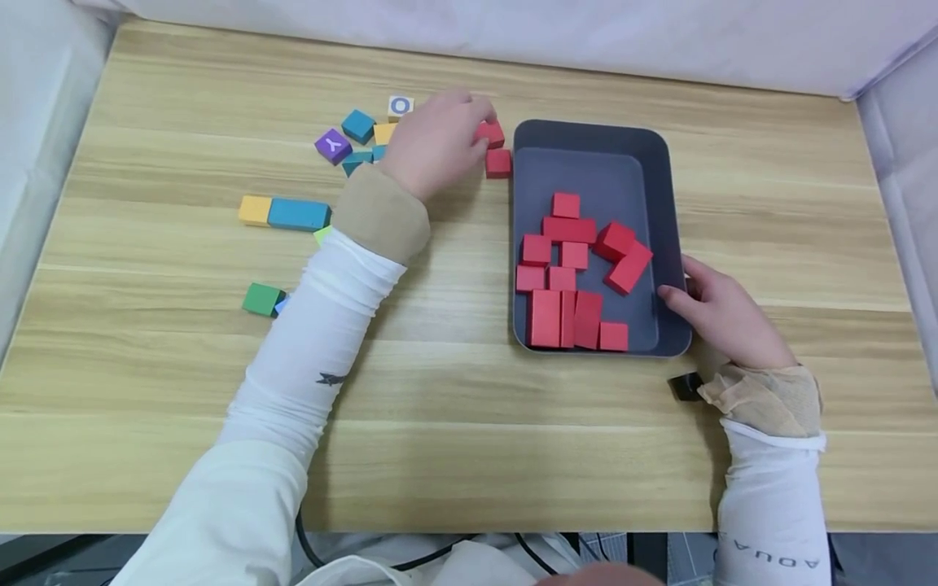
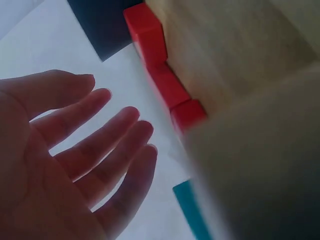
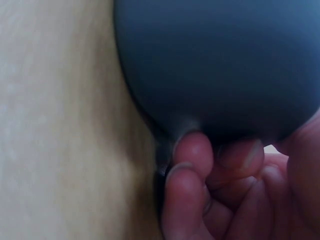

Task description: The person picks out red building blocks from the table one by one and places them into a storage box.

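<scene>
My left hand hovers by two red blocks at the tray's left side, a nearer one and a farther one. In the left wrist view, the left hand has its fingers spread and nothing held, apart from a row of red blocks. A dark grey tray holds several red blocks, mostly along its left and near sides. With the thumb over its right rim, my right hand grips the tray; the right wrist view shows curled fingers against the tray's outer wall.
Left of the tray lie a purple block, a blue block, a lettered block, a long blue block, a yellow block and a green block. A small black object lies beside the right wrist.
</scene>
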`<move>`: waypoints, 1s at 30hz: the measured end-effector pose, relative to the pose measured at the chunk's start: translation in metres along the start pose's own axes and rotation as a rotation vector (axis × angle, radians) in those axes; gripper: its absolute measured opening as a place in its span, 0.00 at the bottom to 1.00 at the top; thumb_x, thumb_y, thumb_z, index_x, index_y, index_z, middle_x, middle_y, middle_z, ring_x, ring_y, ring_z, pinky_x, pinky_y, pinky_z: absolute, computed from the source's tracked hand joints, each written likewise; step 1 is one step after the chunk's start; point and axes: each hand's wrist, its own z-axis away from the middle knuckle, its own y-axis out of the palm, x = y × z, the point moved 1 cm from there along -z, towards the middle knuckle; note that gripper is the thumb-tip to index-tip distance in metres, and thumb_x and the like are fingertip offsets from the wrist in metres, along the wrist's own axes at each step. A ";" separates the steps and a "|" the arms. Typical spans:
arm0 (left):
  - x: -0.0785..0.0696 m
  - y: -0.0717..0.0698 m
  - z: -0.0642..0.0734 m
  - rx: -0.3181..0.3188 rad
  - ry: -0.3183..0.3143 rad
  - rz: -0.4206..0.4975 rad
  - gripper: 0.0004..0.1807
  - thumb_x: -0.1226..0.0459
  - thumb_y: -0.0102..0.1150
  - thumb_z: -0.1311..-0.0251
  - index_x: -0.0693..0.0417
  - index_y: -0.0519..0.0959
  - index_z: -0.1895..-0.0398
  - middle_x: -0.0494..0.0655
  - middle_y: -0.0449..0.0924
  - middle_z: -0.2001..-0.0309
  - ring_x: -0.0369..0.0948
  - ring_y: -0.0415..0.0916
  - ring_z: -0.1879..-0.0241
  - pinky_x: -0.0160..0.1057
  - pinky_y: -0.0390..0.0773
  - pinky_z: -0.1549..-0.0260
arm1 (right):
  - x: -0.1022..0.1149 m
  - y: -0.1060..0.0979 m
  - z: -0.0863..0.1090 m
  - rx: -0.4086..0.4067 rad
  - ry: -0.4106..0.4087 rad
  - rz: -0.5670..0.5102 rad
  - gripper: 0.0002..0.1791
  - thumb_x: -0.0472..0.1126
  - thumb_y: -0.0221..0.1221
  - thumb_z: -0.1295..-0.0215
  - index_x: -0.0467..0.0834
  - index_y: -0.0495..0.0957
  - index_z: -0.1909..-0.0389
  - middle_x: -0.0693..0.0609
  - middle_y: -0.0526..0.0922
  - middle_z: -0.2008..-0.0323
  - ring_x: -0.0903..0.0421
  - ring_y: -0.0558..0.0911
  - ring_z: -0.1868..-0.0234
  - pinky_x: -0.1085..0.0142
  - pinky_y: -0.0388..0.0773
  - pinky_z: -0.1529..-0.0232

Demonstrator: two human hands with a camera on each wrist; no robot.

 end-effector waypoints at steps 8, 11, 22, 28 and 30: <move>0.004 0.011 -0.004 0.020 -0.021 -0.069 0.23 0.57 0.41 0.39 0.47 0.64 0.39 0.49 0.66 0.45 0.44 0.63 0.48 0.42 0.70 0.55 | 0.001 0.001 -0.001 -0.014 -0.015 0.014 0.28 0.54 0.46 0.36 0.51 0.58 0.36 0.45 0.76 0.55 0.53 0.76 0.60 0.73 0.69 0.64; 0.005 0.012 -0.004 0.013 -0.033 -0.094 0.23 0.57 0.43 0.39 0.48 0.65 0.39 0.50 0.66 0.46 0.45 0.63 0.49 0.43 0.70 0.55 | 0.001 0.001 -0.002 -0.015 -0.020 0.013 0.28 0.54 0.46 0.36 0.51 0.58 0.36 0.45 0.77 0.55 0.54 0.76 0.60 0.74 0.69 0.64; 0.007 0.014 -0.005 0.064 -0.083 -0.123 0.25 0.59 0.43 0.38 0.49 0.59 0.37 0.53 0.66 0.45 0.48 0.63 0.48 0.48 0.66 0.51 | 0.002 -0.002 -0.002 0.000 -0.006 0.004 0.28 0.54 0.46 0.36 0.52 0.57 0.35 0.44 0.77 0.56 0.53 0.76 0.61 0.76 0.69 0.65; 0.008 0.014 -0.007 0.072 -0.103 -0.110 0.22 0.60 0.46 0.39 0.51 0.63 0.42 0.51 0.70 0.51 0.47 0.68 0.55 0.45 0.71 0.58 | 0.001 -0.002 -0.003 -0.001 -0.003 0.010 0.29 0.54 0.46 0.36 0.51 0.57 0.35 0.43 0.77 0.56 0.53 0.76 0.60 0.75 0.69 0.65; 0.009 0.013 -0.007 0.063 -0.123 -0.097 0.22 0.58 0.47 0.40 0.51 0.64 0.42 0.51 0.70 0.51 0.46 0.68 0.55 0.44 0.72 0.61 | 0.001 -0.001 -0.003 0.003 -0.002 0.006 0.29 0.54 0.46 0.36 0.51 0.57 0.35 0.43 0.77 0.55 0.53 0.76 0.60 0.75 0.70 0.65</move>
